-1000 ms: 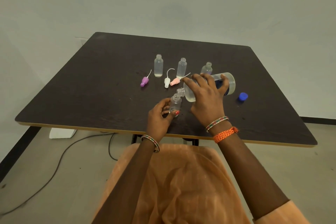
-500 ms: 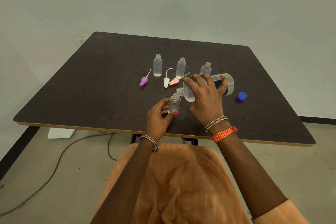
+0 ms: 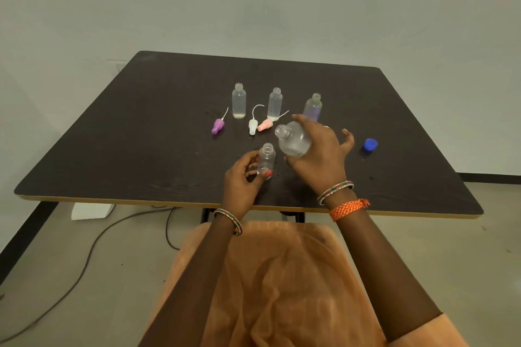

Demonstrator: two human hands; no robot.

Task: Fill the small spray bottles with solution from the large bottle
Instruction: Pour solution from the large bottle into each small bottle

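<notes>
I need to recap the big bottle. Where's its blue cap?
The blue cap lies on the dark table, right of the right hand holding the large bottle.

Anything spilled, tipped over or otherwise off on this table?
No clear spill. Four small bottles stand upright and uncapped. The three spray tops lie loose on their sides, and the blue cap sits apart. The right hand holds the large bottle tilted, open.

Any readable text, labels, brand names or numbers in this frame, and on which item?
None can be read.
Large bottle, gripped by the right hand: no label in view, the hand covers much of it.
Small spray bottle, held by the left hand: clear and unmarked.
Three small bottles behind, the nozzle caps and the blue cap: no print seen.
</notes>
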